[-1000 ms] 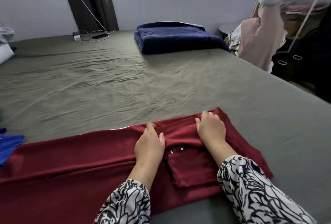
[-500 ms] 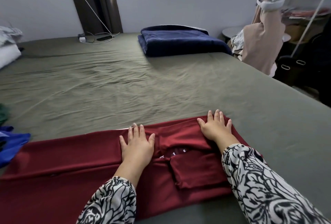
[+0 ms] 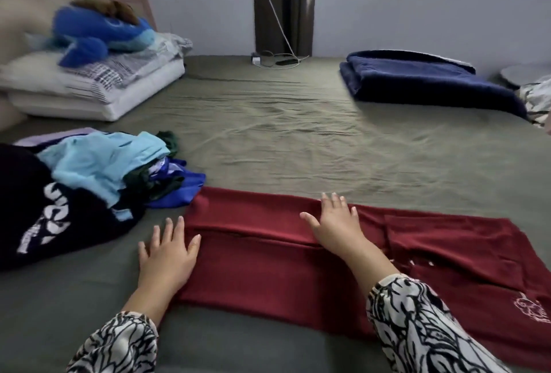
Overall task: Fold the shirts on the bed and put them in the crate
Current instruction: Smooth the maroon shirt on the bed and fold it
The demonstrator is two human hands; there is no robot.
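The likeliest slip was the long fold springing open once pressure came off, since both hands only pressed and pinched nothing. The left hand [image 3: 167, 256] lay flat, fingers spread, at the 9 o'clock end of the red shirt [image 3: 268, 271], half on the bed [image 3: 298, 140]. The right hand [image 3: 334, 223] lay spread on the folded seam near centre. The shirt was a dark red band across the near bed, embroidered at 4 o'clock. An unfolded pile of clothes [image 3: 98, 172] touched its 10 o'clock corner and could snag. No crate showed.

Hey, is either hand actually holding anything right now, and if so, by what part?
Nothing is held. The left hand lies flat at the red shirt's left end; the right hand presses flat on its upper fold.
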